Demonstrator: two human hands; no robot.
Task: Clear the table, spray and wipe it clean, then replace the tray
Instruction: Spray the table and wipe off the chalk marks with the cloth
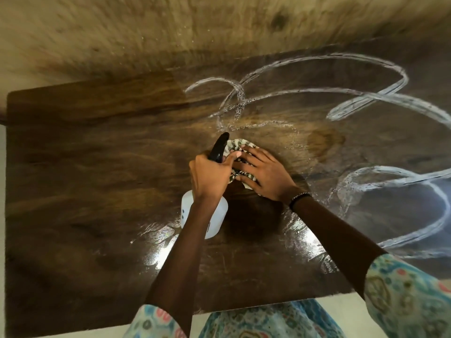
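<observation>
Dark wood fills our view, the counter (85,179) glossy and wet. Our left hand (210,176) grips the black trigger head of the white spray bottle (207,215), which hangs upright just above the wood. Touching it on the right, our right hand (263,174) presses flat, fingers straight, on the patterned cloth (234,145) bunched beneath it. Beyond, looping white foam trails (366,98) run across the far right of the counter. Patterned sleeves (402,293) frame the near edge.
</observation>
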